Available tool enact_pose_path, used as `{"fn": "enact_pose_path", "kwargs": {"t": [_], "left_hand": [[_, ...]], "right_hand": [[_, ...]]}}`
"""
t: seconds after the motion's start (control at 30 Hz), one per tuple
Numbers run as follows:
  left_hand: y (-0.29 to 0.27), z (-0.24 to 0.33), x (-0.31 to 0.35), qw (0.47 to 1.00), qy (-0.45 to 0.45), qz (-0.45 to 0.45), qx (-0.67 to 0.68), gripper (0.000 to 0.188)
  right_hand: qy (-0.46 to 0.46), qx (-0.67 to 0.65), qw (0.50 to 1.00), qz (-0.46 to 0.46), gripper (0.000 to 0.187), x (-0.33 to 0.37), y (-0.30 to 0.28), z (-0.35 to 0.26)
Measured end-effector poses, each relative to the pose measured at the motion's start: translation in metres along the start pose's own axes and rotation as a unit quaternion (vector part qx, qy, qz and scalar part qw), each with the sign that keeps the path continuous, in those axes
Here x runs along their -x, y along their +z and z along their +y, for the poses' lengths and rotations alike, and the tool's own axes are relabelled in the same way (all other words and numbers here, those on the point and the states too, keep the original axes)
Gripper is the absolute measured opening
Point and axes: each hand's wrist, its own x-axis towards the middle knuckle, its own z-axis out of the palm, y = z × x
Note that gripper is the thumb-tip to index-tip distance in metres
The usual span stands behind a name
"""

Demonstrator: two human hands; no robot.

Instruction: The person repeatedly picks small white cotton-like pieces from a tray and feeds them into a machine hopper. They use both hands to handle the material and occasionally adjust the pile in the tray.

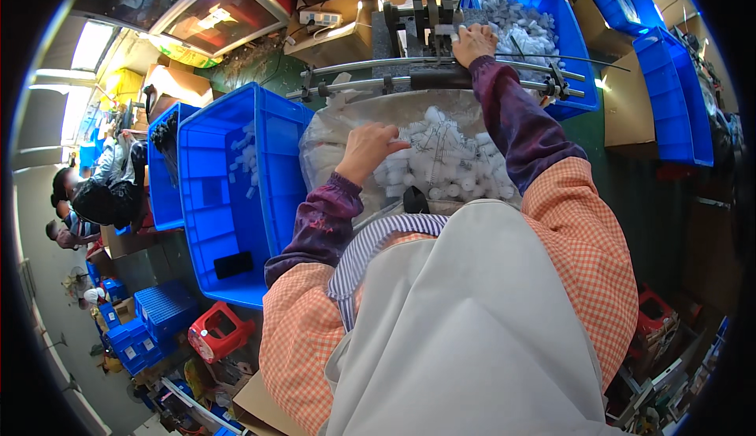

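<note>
My left hand (368, 153) hovers at the left edge of a heap of small white plastic cylinders (445, 153) with dark printed markings. Its thumb and fingers come together, and whatever lies between them is too small to make out. The heap rests in a large translucent plastic bag (331, 133) in front of me. My right hand (475, 42) reaches forward to a small machine (425, 23) with dark rollers. The fingers of that hand are curled down beside the machine's right side, next to a small pale piece; their tips are partly hidden.
Metal rails (354, 84) run across the machine's near side. A blue bin (579, 58) of grey-white cylinders stands at far right. To the left, a blue crate (220, 235) holds some cylinders and a black phone-like object (233, 264). A red stool (220, 331) stands behind left.
</note>
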Motion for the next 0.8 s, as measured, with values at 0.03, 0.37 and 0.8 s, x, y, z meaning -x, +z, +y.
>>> {"fn": "enact_pose_path", "kwargs": {"t": [0.03, 0.37, 0.8], "left_hand": [[0.0, 0.0, 0.0, 1.0, 0.001, -0.003, 0.002, 0.03], [-0.026, -0.001, 0.011, 0.996, -0.078, -0.023, 0.04, 0.019], [-0.058, 0.019, -0.008, 0.958, -0.019, 0.123, 0.258, 0.019]], "right_hand": [[-0.008, 0.008, 1.0, 0.006, 0.032, 0.0, 0.004, -0.008], [-0.044, 0.039, 0.998, 0.013, 0.029, 0.005, -0.006, -0.006], [-0.002, 0.1, 0.994, -0.045, 0.025, -0.03, -0.042, 0.07]]}}
